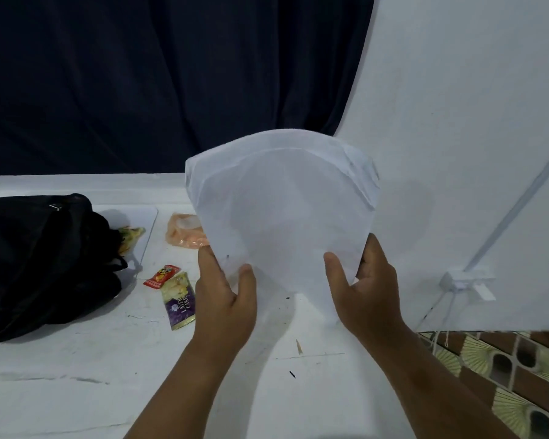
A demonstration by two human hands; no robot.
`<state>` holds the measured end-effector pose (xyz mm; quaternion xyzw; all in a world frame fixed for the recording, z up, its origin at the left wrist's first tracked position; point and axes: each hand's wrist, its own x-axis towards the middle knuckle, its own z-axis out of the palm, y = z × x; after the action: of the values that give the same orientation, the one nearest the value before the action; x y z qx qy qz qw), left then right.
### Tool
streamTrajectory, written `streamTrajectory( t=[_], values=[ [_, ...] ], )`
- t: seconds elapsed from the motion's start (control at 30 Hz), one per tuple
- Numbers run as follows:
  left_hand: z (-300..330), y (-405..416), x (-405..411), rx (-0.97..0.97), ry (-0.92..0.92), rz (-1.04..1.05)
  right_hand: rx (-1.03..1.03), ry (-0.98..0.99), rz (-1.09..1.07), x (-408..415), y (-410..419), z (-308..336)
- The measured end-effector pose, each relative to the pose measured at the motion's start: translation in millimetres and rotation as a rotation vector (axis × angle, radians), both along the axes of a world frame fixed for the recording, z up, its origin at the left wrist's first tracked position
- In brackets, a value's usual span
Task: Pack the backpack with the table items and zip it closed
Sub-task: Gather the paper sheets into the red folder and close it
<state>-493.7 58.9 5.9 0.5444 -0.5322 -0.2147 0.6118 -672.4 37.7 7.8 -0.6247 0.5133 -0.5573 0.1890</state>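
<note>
Both hands hold a white cloth up above the worktop [76,359]: the left hand [225,299] pinches the lower left edge of the cloth [282,217] between thumb and curled fingers, and the right hand [362,296] grips the lower right edge, thumb on the near face and fingers wrapped behind. The cloth stands upright between them, narrow at the bottom where the hands meet it and spreading wide toward a rounded top edge; it looks like a folded garment, though what kind I cannot tell. To the left of the cloth, well apart from it, the black backpack [38,261] lies slumped on the worktop, and whether its opening is zipped I cannot tell from this angle. A yellow-green packet [130,236] pokes out just beside the backpack's right side, touching or nearly touching it. Between the backpack and the cloth lie a small red packet [162,275] and, touching its lower end, a purple and yellow packet [179,301], both flat on the worktop close to the left hand. Behind the cloth's left edge an orange bag [183,232] rests on the worktop, partly hidden by the cloth. Beyond the cloth hangs a dark curtain [140,74], and to its right rises a white panel [473,122], with patterned floor tiles [504,375] below that panel.
</note>
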Motion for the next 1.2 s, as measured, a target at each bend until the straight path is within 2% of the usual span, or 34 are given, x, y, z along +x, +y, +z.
streamTrajectory(
  t=[0.07,0.23,0.47,0.57,0.7,0.83,0.97,1.1,1.2],
  values=[
    [-8,3,-3,-0.016,-0.013,0.024,0.011,0.002,-0.001,3,3,-11],
    [-38,15,-5,0.088,-0.013,-0.022,0.155,0.044,-0.006,5,15,-56],
    [-38,1,0,0.034,-0.027,-0.046,0.113,0.022,-0.078,2,20,-47],
    [-54,5,0,0.129,-0.052,-0.074,0.207,0.058,-0.07,5,26,-62],
    [-57,11,5,0.147,-0.059,-0.054,0.289,0.05,-0.071,3,32,-65],
    [-54,-9,14,0.357,-0.05,-0.067,0.321,0.026,-0.159,-4,19,-57],
    [-72,-16,19,0.645,-0.087,-0.14,0.576,0.042,-0.16,-9,15,-77],
    [-87,-8,23,0.719,-0.171,-0.13,0.74,0.027,-0.133,-17,16,-93],
    [-91,-8,22,0.721,-0.258,-0.078,0.775,0.025,-0.135,-22,6,-94]
  ],
)
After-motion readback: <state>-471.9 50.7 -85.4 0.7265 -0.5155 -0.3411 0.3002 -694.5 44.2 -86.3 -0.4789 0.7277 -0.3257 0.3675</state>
